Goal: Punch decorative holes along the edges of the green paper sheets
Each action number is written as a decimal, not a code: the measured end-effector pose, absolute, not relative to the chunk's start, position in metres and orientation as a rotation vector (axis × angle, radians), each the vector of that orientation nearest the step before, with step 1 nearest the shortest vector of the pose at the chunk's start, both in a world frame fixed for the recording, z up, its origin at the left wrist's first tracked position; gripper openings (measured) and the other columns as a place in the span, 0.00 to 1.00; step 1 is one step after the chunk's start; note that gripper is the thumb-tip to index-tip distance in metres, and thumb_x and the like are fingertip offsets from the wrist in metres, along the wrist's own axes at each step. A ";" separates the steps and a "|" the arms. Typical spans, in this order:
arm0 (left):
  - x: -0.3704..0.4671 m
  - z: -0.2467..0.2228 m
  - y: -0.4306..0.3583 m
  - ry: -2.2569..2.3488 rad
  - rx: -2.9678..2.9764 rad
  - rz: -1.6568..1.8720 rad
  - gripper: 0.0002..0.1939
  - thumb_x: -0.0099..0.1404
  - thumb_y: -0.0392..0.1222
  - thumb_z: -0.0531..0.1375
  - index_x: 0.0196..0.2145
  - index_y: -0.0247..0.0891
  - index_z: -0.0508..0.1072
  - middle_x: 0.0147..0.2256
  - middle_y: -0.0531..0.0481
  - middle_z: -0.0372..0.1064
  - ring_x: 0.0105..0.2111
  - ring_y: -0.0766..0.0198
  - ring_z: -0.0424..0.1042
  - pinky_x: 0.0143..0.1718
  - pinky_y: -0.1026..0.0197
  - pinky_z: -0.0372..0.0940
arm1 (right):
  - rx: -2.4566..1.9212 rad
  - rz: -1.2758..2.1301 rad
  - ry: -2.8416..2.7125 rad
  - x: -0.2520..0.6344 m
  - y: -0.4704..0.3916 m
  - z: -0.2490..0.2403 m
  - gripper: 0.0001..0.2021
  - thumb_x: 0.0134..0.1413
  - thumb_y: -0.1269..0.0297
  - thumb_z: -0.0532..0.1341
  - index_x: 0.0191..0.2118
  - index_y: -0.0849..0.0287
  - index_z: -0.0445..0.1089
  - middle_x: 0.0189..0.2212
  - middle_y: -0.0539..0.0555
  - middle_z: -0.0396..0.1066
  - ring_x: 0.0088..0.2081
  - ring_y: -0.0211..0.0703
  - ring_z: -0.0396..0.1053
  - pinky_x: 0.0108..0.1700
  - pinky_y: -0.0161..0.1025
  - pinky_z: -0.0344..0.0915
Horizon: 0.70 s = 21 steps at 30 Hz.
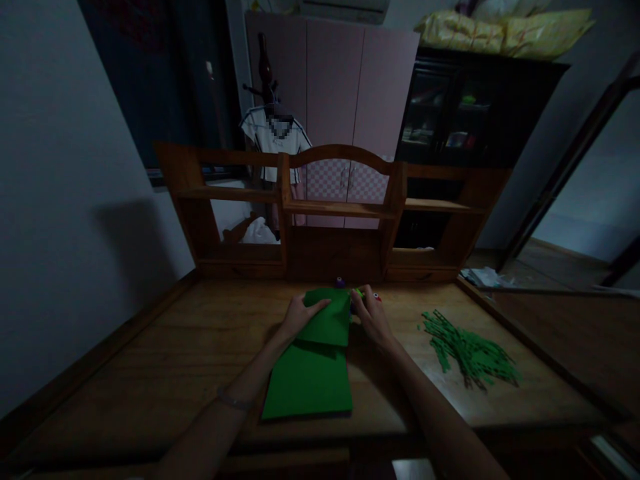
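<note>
My left hand (300,317) pinches a green sheet (327,320) with the thumb on top. The sheet is raised and tilted over a stack of green sheets (310,387) lying on the desk. At the raised sheet's right edge, my right hand (370,313) is closed on a small object with a bright green part (359,293). The fingers hide most of it, so its kind cannot be made out. Just beyond the hands stands a small purple object (339,282) with an eye-like white spot. A small red object (377,298) shows behind my right hand.
A loose pile of thin green strips (470,350) lies on the right of the wooden desk (190,360). A wooden shelf unit (335,212) rises along the desk's back edge. The wall (65,200) borders the left side.
</note>
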<state>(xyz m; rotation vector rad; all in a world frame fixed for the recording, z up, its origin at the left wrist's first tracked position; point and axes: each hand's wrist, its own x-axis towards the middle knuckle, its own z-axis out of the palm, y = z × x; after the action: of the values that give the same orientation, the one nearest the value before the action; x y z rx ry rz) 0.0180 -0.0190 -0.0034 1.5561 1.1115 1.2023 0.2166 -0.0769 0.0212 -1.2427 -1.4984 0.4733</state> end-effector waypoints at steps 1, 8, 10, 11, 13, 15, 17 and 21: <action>0.019 -0.003 -0.020 1.100 1.553 1.184 0.24 0.48 0.56 0.68 0.34 0.32 0.77 0.33 0.43 0.77 0.32 0.56 0.75 0.31 0.61 0.68 | -1.242 0.482 -1.490 0.217 -0.077 0.021 0.13 0.59 0.47 0.52 0.36 0.51 0.63 0.26 0.49 0.69 0.29 0.45 0.68 0.34 0.38 0.60; 0.018 -0.003 -0.021 1.095 1.565 1.142 0.22 0.48 0.57 0.67 0.29 0.32 0.77 0.30 0.44 0.77 0.28 0.58 0.74 0.28 0.62 0.67 | -1.227 0.547 -1.457 0.216 -0.078 0.024 0.15 0.56 0.45 0.54 0.36 0.52 0.64 0.26 0.50 0.68 0.30 0.45 0.67 0.34 0.37 0.62; 0.017 -0.003 -0.020 1.086 1.556 1.146 0.22 0.49 0.56 0.67 0.30 0.32 0.77 0.31 0.44 0.77 0.29 0.58 0.74 0.28 0.62 0.67 | -1.200 0.596 -1.431 0.216 -0.077 0.025 0.17 0.55 0.44 0.54 0.35 0.53 0.64 0.26 0.49 0.67 0.29 0.43 0.67 0.32 0.36 0.61; 0.016 -0.003 -0.020 1.073 1.546 1.148 0.22 0.49 0.56 0.67 0.31 0.32 0.77 0.32 0.43 0.77 0.30 0.57 0.75 0.29 0.62 0.68 | -1.181 0.644 -1.403 0.216 -0.077 0.026 0.18 0.55 0.43 0.54 0.33 0.53 0.64 0.26 0.49 0.66 0.28 0.42 0.66 0.30 0.35 0.60; 0.016 -0.003 -0.020 1.042 1.526 1.149 0.23 0.50 0.56 0.67 0.33 0.32 0.77 0.33 0.43 0.77 0.31 0.57 0.75 0.30 0.62 0.68 | -1.132 0.769 -1.331 0.215 -0.076 0.028 0.20 0.54 0.41 0.54 0.29 0.54 0.62 0.23 0.47 0.63 0.24 0.39 0.62 0.25 0.33 0.58; 0.016 -0.003 -0.020 1.038 1.507 1.145 0.23 0.49 0.56 0.67 0.34 0.31 0.77 0.34 0.42 0.77 0.32 0.57 0.75 0.31 0.61 0.69 | -1.093 0.884 -1.274 0.216 -0.075 0.029 0.21 0.52 0.40 0.55 0.27 0.55 0.60 0.21 0.46 0.59 0.22 0.36 0.59 0.23 0.31 0.56; 0.017 -0.002 -0.021 1.047 1.499 1.136 0.24 0.48 0.56 0.67 0.33 0.31 0.76 0.33 0.42 0.77 0.31 0.56 0.75 0.30 0.61 0.69 | -1.077 0.950 -1.242 0.216 -0.074 0.031 0.21 0.51 0.40 0.56 0.27 0.55 0.59 0.21 0.46 0.58 0.22 0.35 0.58 0.23 0.30 0.56; 0.018 -0.003 -0.022 1.036 1.503 1.127 0.24 0.49 0.56 0.67 0.33 0.31 0.76 0.33 0.42 0.77 0.30 0.57 0.75 0.29 0.61 0.69 | -1.086 0.968 -1.217 0.216 -0.074 0.031 0.22 0.50 0.39 0.57 0.28 0.55 0.60 0.22 0.46 0.58 0.23 0.35 0.58 0.24 0.30 0.58</action>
<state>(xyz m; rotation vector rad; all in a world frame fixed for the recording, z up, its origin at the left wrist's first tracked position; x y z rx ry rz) 0.0178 -0.0217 -0.0031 1.5033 1.0363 1.1271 0.2156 -0.0743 0.0314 -1.0856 -1.2172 0.9679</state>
